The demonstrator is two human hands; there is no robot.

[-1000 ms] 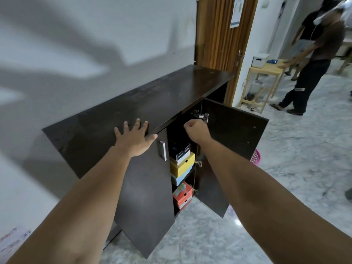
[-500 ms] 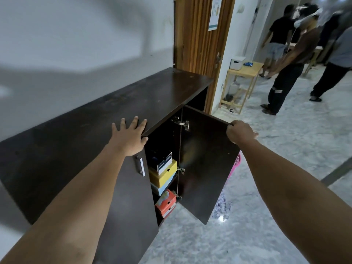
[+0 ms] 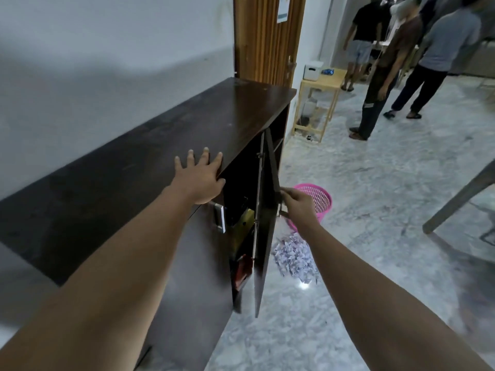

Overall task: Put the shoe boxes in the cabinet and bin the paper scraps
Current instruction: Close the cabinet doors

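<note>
My left hand [image 3: 199,178] lies flat, fingers spread, on the front edge of the dark cabinet [image 3: 139,156] top. My right hand [image 3: 298,206] grips the metal handle on the outer face of the right cabinet door [image 3: 263,236], which stands nearly edge-on to me. Through the narrow gap I see a yellow shoe box [image 3: 245,223] and a red shoe box [image 3: 245,266] on the shelves inside. A heap of white paper scraps [image 3: 293,254] lies on the floor just past the door. A pink mesh bin [image 3: 317,200] stands behind my right hand.
The left cabinet door [image 3: 198,277] is closed, with a silver handle [image 3: 219,218]. A small wooden side table [image 3: 317,103] stands by the wooden door [image 3: 265,38]. Three people [image 3: 385,76] stand at the back right. A grey table leg [image 3: 460,196] slants in at right.
My right hand moved from the door's top edge down to its handle, and the door has swung further toward closed. The scraps and bin came into view. My left hand stayed put.
</note>
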